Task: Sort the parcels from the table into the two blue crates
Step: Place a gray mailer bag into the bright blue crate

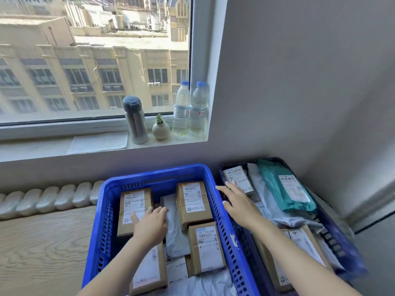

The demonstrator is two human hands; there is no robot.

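Two blue crates stand side by side under the window, the left blue crate [154, 176] on the wood-grain table [42, 242] and the right blue crate [333, 240] just beside it in the corner of the wall. All the parcels we see lie inside these two crates. In the left one a labelled cardboard box [133, 201] sits at the far left, a taller cardboard box [193, 201] at the far right, a third box [206, 246] nearer to us, a grey poly mailer [176, 233] between them and a flat cardboard parcel [149, 270] at the near edge. Our left grip [150, 223] lies palm down with its fingers straight, resting on the near right corner of the far-left box and reaching onto the grey mailer; it is open and holds nothing. Our right grip [237, 201] is spread flat with its fingers straight over the left edge of the right crate, just beside a small labelled box [237, 178]; it too is open and empty, and we cannot tell whether it touches anything. That crate also holds a teal poly mailer [284, 189], pale grey mailers [256, 182] and a large cardboard box [299, 242] at the near end. On the windowsill stand a steel flask [135, 120], a small round vase with a succulent [160, 129] and two water bottles [190, 107], with a sheet of paper [98, 143] lying flat to their left. A white radiator [47, 199] runs behind the table.
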